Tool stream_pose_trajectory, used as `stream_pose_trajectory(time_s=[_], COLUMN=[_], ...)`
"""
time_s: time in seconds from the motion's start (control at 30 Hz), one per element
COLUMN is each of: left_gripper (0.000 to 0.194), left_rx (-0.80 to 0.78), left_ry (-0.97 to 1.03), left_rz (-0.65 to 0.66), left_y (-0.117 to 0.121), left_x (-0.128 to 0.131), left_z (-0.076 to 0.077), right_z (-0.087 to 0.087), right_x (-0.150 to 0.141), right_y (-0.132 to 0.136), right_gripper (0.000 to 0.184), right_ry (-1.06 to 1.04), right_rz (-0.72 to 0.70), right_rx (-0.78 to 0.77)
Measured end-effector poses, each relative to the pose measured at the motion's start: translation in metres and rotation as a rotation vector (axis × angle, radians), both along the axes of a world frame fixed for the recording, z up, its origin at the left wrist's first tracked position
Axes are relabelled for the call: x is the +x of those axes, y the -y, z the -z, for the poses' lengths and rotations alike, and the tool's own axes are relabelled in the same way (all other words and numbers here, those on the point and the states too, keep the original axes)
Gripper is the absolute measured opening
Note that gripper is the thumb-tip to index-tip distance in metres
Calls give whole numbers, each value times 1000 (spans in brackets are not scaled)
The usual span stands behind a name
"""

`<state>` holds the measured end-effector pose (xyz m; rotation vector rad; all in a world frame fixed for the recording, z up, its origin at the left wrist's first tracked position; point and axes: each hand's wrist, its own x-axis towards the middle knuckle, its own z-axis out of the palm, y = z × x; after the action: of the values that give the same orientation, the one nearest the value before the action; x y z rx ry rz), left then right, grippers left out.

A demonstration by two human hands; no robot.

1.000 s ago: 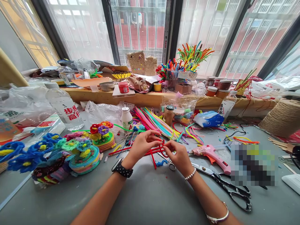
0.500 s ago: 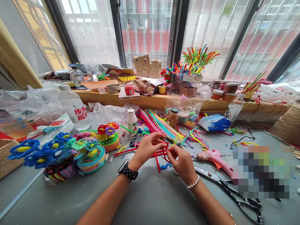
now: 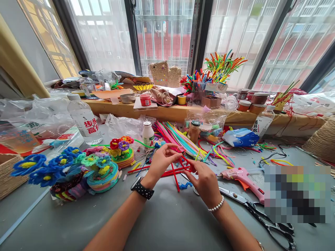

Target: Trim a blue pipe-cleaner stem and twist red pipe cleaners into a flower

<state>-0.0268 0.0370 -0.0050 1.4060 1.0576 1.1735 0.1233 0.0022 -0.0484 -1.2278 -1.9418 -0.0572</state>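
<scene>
Red pipe cleaner (image 3: 175,177) is bent between my two hands over the middle of the table. My left hand (image 3: 164,161) pinches it from the left, fingertips closed near its upper part. From the right, my right hand (image 3: 205,179) grips it between thumb and fingers. One straight end hangs down toward the table. More red pipe cleaners (image 3: 136,169) lie behind and below the hands. A small blue fuzzy piece (image 3: 185,185) rests on the table under my fingers. The exact bend at the fingertips is partly hidden.
Large scissors (image 3: 246,202) and a pink glue gun (image 3: 243,174) lie to the right. Pipe-cleaner flowers (image 3: 61,162) stand at left. Behind are a white bottle (image 3: 148,134), a brown jar (image 3: 194,131) and a bundle of coloured pipe cleaners (image 3: 172,134). A pixelated patch covers the right.
The fingertips have shifted slightly on the red pipe cleaner, and the right hand's fingers are a little more spread. The red strand between the hands now stretches out straighter. The view has moved slightly.
</scene>
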Motion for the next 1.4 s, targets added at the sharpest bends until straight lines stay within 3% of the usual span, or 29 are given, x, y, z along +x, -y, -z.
stream_pose_trajectory(time_s=[0.3,0.5,0.8,1.4], left_gripper=[32,37,35,32], left_rx=[-29,-10,272,302], left_ry=[40,-48,-213,-196], left_rz=[-4,17,28,-20], left_y=[0,1,2,1], left_x=[1,-2,0,3], left_z=[-2,-5,2,4], right_z=[0,1,1,2], right_x=[2,3,3,-1], right_y=[0,-1,-2,-1], right_gripper=[22,25,29,29], right_ry=[14,50,90,19], right_rz=[29,42,67,56], right_rx=[44,68,81,27])
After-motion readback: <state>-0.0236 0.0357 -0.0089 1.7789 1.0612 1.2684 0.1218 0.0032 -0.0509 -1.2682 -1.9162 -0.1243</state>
